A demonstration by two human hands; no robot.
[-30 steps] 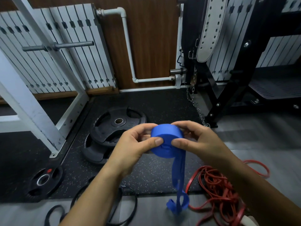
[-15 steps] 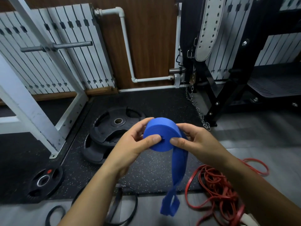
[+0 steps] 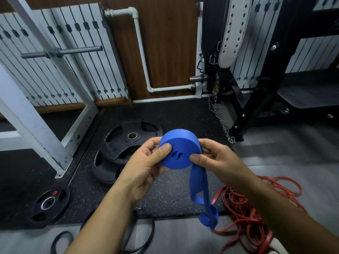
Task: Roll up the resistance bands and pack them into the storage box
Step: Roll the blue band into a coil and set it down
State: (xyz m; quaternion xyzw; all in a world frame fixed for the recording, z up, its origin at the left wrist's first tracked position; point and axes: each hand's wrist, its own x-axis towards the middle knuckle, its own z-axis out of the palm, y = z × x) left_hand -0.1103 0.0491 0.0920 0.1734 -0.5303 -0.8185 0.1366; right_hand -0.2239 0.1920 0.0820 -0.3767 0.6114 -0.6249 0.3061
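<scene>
Blue resistance band roll turned since 0.5 s ago, flat coiled face now toward camera, pinched between left hand and right hand, thumbs pressed on face, loose tail hanging below right thumb above red bands on floor.

Two stacked black weight plates lie on the speckled mat; a smaller plate sits near left.
</scene>
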